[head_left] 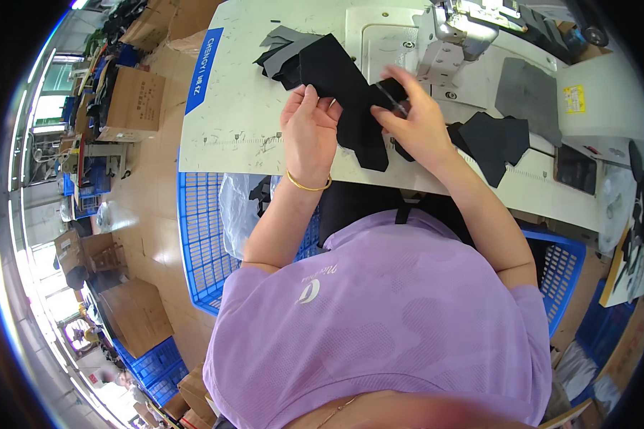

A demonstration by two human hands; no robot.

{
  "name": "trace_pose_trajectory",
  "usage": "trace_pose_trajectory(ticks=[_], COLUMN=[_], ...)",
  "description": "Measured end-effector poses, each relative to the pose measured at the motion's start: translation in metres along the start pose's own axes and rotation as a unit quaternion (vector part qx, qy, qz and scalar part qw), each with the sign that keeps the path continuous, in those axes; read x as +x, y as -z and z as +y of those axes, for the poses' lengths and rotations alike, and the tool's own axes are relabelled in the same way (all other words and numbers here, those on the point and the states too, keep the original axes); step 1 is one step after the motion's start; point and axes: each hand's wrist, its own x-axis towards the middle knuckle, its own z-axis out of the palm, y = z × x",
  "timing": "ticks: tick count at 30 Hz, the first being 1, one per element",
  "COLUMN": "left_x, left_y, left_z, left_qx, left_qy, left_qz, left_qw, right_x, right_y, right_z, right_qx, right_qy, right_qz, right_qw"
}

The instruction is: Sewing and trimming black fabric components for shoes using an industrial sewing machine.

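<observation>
Plainly, the black cloth piece (363,132) is what the hands are busy with: it is up at the near edge of the white table (229,154), its upper end beside a fanned pile of grey and black pieces (279,46) and its lower end angled down toward the person's lap. At its left edge, the left hand (311,132) has thumb and fingertips closed on the cloth in a light pinch, the palm turned partly up. A gold bangle (309,186) circles that wrist. From the other side comes the right hand (413,118), fingers bent and thumb forward, right up against the dark cloth. Something slim and shiny crosses between those fingers, too blurred to name, and I can't tell whether they grip it, the cloth, or both.

Just beyond the right hand stands the sewing machine (454,46), pale and metal-fronted. More black pieces (497,143) lie spread on the tabletop to the right, near a flat grey sheet (526,100). Below the table on the left, I see a blue plastic basket (197,243) with a clear bag (236,214) inside; another blue basket (564,268) sits to the right. The person wears a lilac shirt (386,314). Farther off, to the left, cardboard boxes (134,104) stand along the tiled floor (154,214).
</observation>
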Motion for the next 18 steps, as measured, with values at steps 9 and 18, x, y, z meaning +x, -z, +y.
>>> trace_pose_trajectory(ticks=[9, 18], left_x=[0.006, -0.014], left_y=[0.005, -0.014], left_z=[0.030, -0.018], left_qx=[-0.024, 0.012], left_qy=[-0.122, -0.066], left_qz=[-0.039, 0.006], left_qw=[0.991, 0.998], right_x=[0.017, -0.001], right_y=[0.019, 0.021], right_z=[-0.010, -0.038], right_qx=[-0.118, 0.111], right_qy=[0.033, -0.054], right_qz=[-0.083, 0.009], right_qw=[0.989, 0.992])
